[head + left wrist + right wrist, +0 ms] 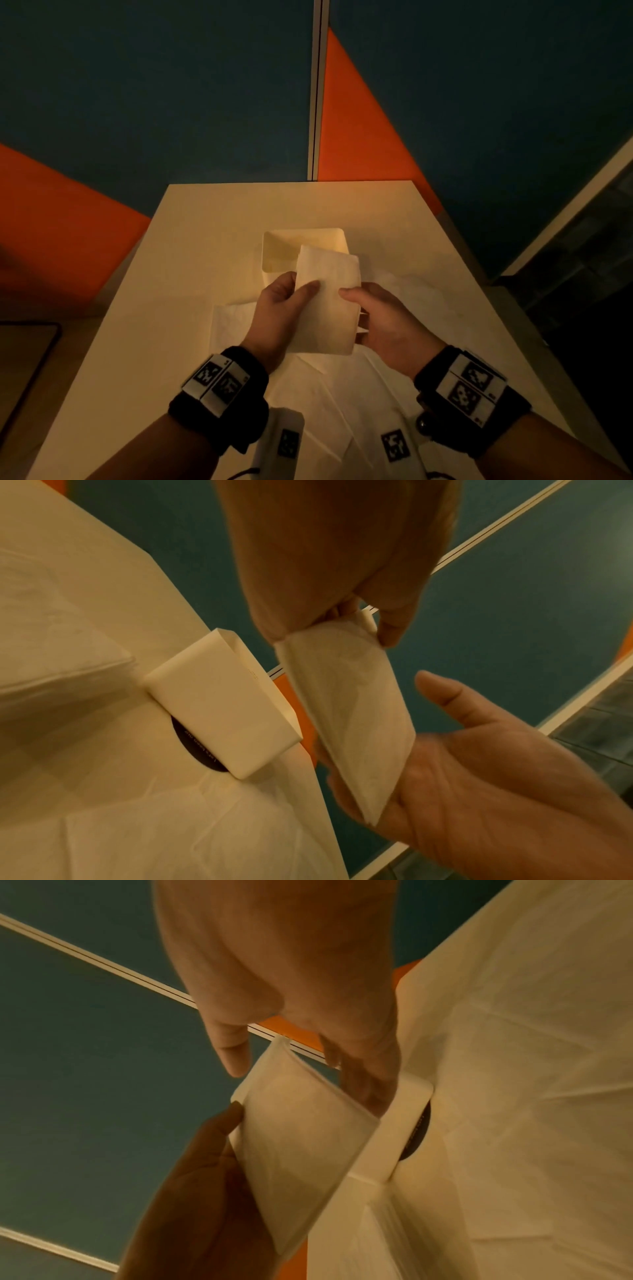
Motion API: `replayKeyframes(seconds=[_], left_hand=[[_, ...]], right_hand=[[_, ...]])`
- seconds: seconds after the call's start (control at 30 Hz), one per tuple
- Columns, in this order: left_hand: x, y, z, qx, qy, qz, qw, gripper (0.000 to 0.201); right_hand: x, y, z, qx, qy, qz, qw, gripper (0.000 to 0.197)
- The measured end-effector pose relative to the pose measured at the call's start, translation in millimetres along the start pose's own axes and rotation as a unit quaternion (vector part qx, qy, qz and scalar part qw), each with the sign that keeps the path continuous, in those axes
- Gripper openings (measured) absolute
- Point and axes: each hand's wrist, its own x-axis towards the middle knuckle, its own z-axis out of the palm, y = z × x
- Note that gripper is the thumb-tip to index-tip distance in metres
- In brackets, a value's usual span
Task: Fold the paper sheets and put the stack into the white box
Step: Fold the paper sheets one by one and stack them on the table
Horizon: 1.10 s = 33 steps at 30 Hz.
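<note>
Head view: my left hand (278,308) and right hand (383,317) both pinch the folded paper stack (327,298), held up just above the white box (305,248) on the table (191,246)

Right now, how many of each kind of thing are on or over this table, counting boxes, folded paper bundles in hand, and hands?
Open white box: 1
Folded white paper stack held over the table: 1
Hands, left hand and right hand: 2
Loose white paper sheets on the table: overlapping, count unclear
Total counted: 4
</note>
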Motion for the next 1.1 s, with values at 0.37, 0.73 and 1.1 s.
replayKeyframes(seconds=[0.37, 0.73, 1.1], left_hand=[[-3.4, -9.2, 1.4, 0.037, -0.035, 0.043, 0.998, 0.064], [0.1, -19.9, -59.6, 0.078, 0.048, -0.017, 0.996, 0.032], [1.0, -65.5, -137.5, 0.366, 0.118, -0.078, 0.92, 0.034]], right_hand=[[7.3, 5.1, 5.2, -0.011, -0.032, -0.086, 0.996, 0.039], [29.6, 16.5, -48.4, -0.348, 0.104, -0.13, 0.923, 0.02], [42.5, 54.0, -104.0, -0.684, 0.02, -0.025, 0.729, 0.056]])
